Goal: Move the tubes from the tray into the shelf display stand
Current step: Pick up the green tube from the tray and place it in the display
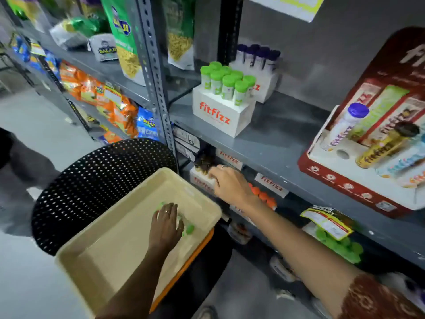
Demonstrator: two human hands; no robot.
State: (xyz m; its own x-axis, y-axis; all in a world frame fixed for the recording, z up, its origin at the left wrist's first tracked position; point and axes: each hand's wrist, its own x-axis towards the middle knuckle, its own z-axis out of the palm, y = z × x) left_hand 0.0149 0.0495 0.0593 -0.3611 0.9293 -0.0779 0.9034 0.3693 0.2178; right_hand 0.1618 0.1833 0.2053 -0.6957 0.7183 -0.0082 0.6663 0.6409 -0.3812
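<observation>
A beige tray [110, 256] rests on a black perforated chair. My left hand [166, 224] lies palm down inside it, fingers closing over green-capped tubes [190, 229] that peek out from under it. My right hand [230, 184] reaches under the grey shelf to a white fitfizz display stand [199, 180] on the lower shelf. Its bent fingertips touch the dark-capped tubes [203, 162] standing in that stand. Whether it grips one is hidden.
On the upper shelf [276, 139] stand a white fitfizz stand of green-capped tubes [226, 85], a purple-capped set [258, 54] behind it, and a red display board [372, 143] at right. Orange-capped tubes [263, 195] sit beside my right wrist. Snack bags fill the left racks.
</observation>
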